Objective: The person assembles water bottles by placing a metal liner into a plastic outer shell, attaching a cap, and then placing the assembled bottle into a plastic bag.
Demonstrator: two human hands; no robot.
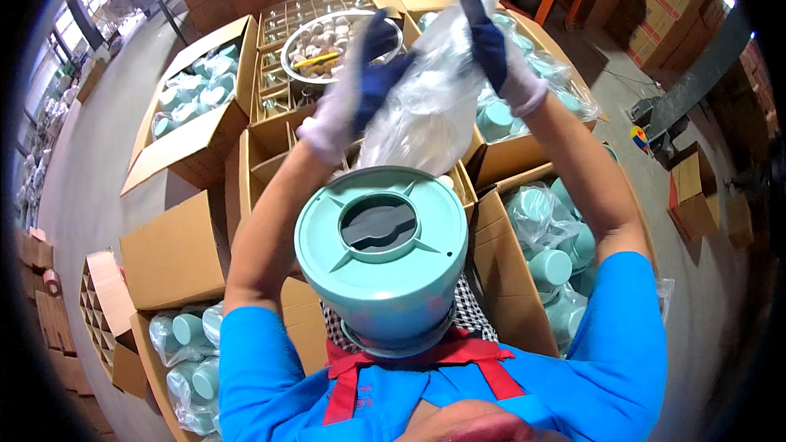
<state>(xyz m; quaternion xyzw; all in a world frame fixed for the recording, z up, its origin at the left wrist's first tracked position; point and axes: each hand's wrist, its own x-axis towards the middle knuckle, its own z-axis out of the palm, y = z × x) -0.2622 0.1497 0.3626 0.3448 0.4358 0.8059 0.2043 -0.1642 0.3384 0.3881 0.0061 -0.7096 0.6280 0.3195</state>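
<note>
Both hands, left (348,86) & right (499,53), pinch the clear bag (426,106) at its top, held up over the teal container (381,258). Bag is prob. light, thin, slippery; hold near the mouth edges.

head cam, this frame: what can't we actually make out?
- Inside of the clear plastic bag: crumpled film, glare; contents unreadable.
- Left hand and right hand fingers: partly buried in the bag, grip unclear.
- Underside of the teal container: hidden against the person's torso.
- Metal bowl contents: small, partly behind the left hand.
- Bagged teal pieces in the lower-left box: cut off by the sleeve and the frame edge.
</note>
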